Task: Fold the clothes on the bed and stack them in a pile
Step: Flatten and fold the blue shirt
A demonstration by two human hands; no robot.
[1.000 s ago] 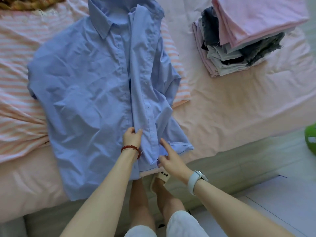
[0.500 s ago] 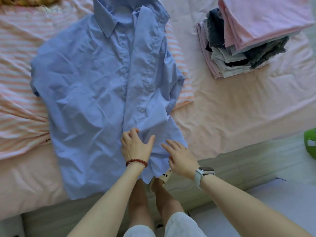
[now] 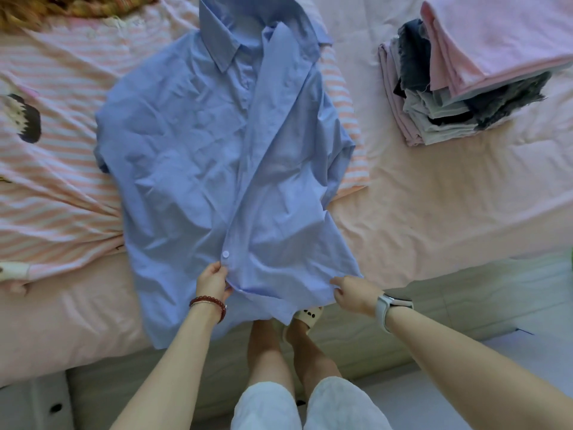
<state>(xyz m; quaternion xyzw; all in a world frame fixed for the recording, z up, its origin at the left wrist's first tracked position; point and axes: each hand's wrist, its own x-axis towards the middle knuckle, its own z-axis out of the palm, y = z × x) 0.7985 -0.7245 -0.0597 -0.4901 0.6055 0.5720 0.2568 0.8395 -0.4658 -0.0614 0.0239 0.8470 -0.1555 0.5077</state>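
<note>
A light blue button-up shirt (image 3: 192, 156) lies face up on the pink bed (image 3: 434, 206), collar at the far side, hem hanging over the near edge. My left hand (image 3: 214, 282) pinches the lower end of the button placket, just below a white button. My right hand (image 3: 353, 293) pinches the hem at the shirt's right bottom corner. A pile of folded clothes (image 3: 474, 72) in pink, grey and dark tones sits at the far right of the bed.
A pink-and-white striped garment (image 3: 52, 181) with a cartoon print is spread under and left of the shirt. A patterned yellowish cloth (image 3: 55, 7) lies at the far left corner. My legs and a slipper (image 3: 307, 316) stand at the bed's near edge, above the pale floor (image 3: 496, 367).
My hands have spread apart along the hem: the right hand moved right to the shirt's corner, the left now pinches the placket. The right front panel is pulled flatter and wider.
</note>
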